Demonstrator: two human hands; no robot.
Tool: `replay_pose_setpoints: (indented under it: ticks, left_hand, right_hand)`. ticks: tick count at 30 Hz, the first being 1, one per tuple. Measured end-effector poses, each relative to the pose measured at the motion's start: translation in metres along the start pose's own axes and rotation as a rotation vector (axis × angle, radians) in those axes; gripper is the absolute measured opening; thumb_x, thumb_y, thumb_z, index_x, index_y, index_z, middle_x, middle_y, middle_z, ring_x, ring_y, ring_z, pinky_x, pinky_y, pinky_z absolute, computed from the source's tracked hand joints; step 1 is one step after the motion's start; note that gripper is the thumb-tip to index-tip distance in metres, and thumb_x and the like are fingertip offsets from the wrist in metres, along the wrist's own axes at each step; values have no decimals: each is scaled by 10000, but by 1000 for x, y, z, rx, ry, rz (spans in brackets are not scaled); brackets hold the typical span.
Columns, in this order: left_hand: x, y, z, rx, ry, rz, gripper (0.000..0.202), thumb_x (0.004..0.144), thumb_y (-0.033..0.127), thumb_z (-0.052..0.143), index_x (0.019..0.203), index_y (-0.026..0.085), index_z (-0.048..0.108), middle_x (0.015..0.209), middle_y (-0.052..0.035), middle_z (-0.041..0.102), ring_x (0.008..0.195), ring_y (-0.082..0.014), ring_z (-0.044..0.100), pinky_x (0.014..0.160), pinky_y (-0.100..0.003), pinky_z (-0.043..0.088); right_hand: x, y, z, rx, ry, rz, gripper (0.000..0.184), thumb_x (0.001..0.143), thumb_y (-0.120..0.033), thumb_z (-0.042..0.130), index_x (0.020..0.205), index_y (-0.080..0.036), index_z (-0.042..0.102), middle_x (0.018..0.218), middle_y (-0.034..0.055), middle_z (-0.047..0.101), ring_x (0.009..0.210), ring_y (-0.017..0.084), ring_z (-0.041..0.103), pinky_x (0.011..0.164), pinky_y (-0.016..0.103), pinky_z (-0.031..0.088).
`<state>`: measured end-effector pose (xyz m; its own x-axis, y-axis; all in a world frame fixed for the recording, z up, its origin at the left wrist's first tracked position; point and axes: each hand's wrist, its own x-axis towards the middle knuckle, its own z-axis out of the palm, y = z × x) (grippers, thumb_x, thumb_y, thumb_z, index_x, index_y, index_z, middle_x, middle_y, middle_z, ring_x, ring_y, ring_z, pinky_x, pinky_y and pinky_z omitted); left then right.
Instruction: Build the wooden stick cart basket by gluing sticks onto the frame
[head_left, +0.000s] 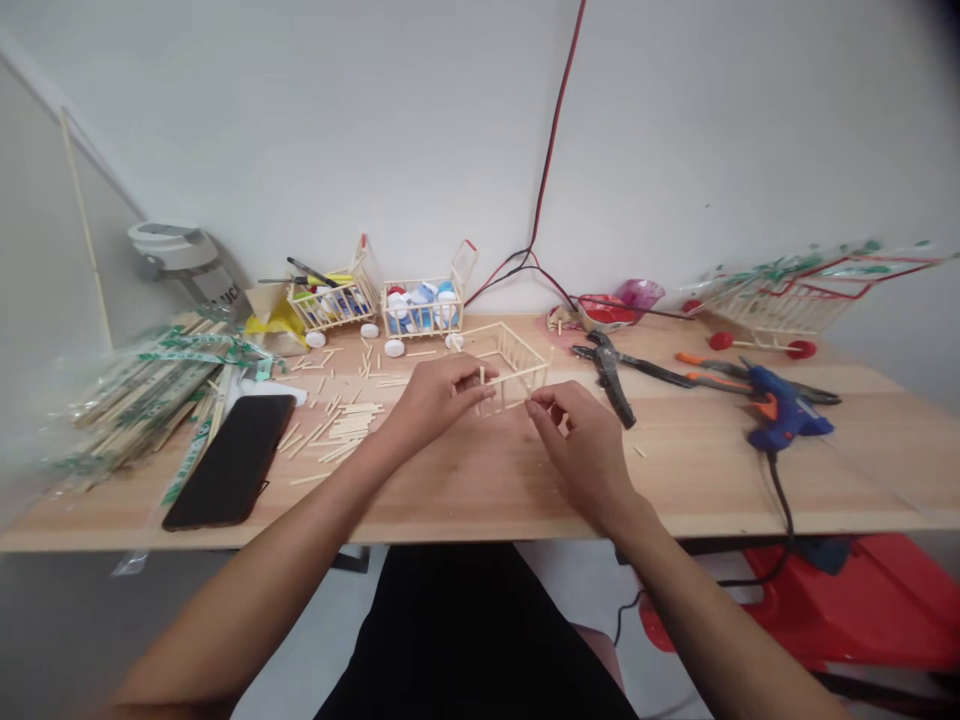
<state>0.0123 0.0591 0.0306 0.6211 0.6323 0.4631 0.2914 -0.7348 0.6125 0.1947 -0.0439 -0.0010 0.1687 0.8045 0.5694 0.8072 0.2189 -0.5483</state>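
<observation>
My left hand [439,395] has thumb and fingers closed on the near left corner post of a small stick frame [517,352], so that side is pinched. My right hand [577,435] is at the frame's near right corner, fingertips bunched low by the post. The view's too fuzzy there, so I honestly can't tell if I'm gripping it or just touching. The frame sits mid-table, a bit toward the far side, boxy, with lattice along its right wall.

Just left of my left hand there's a scatter of loose cut sticks [352,420] on the wooden table [450,500]. Further left lies a black phone [232,460], screen up, with plastic-wrapped stick bundles [150,400] beyond it. Straight past the frame, near the wall, I've got a little white-wheeled cart [424,305] full of white, blue and red round bits, and left of it a second cart [337,300] carrying pens.

Right of my right hand: black pliers [611,375] splayed open, then a blue glue gun [784,410] at the far right, cord dropping over the near edge. Behind that stands a bigger red-wheeled cart [780,310]. Red stool [885,600] below the table, right side.
</observation>
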Motion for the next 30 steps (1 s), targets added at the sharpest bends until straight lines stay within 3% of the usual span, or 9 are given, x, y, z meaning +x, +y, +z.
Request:
replay_pose_setpoints:
  ticks: [6,16,30]
  left_hand:
    - [15,4,-12,-201,58,-99,292,832,284,656,1093,155,668,836,-25,658,741,-135,576,688,-246,435]
    - [15,-7,-9,-405,143,-136,198,834,292,654,975,156,626,821,-10,599,717,-107,529,683,-229,438]
    - [12,-12,-13,-526,163,-168,243,812,331,691,959,155,611,834,-16,607,729,-103,542,671,-222,443]
  right_hand:
    - [21,-9,-5,-5,32,-10,90,892,-238,541,841,-198,602,783,3,617,678,120,527,610,250,373]
    - [44,-20,-7,-124,-83,9,115,888,-264,554,807,-201,606,718,-10,626,686,138,546,625,264,338]
    - [51,-26,5,-135,-53,-1,136,889,-276,539,789,-202,595,744,12,631,703,154,550,619,277,334]
